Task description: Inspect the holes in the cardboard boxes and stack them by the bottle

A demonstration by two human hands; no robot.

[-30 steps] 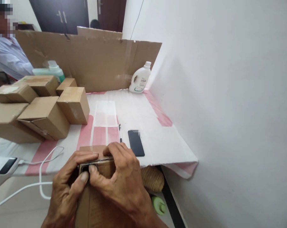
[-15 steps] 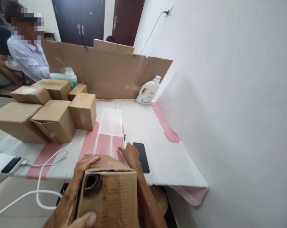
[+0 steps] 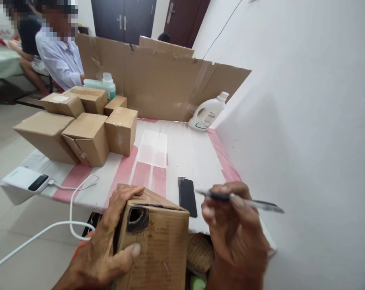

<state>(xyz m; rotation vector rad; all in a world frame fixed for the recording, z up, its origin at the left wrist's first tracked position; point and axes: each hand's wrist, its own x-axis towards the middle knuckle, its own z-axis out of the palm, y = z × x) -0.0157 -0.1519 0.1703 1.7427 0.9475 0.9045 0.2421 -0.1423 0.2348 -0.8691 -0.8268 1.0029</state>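
My left hand [image 3: 112, 237] is wrapped round the left side of a cardboard box [image 3: 161, 249], its fingers on the top and its thumb on the near face. That face has a dark-edged hole near its upper left corner. To the right of the box, my right hand [image 3: 235, 225] is raised and grips a pen [image 3: 221, 196], whose thin tip points left. Motion blurs the pen's other end. A dark phone [image 3: 187, 197] lies on the table just beyond the box, left of my right hand.
Several closed cardboard boxes [image 3: 88, 137] stand at the table's left. A white power bank [image 3: 26, 179] with a looping white cable [image 3: 71, 209] lies at the front left. A white jug [image 3: 208, 112] stands by the cardboard partition [image 3: 161, 84]. The wall is on the right; people sit at the far left.
My right hand has picked up the pen from the table beside the phone and drawn it back to the right of the box. My left hand keeps its hold; the view has shifted.
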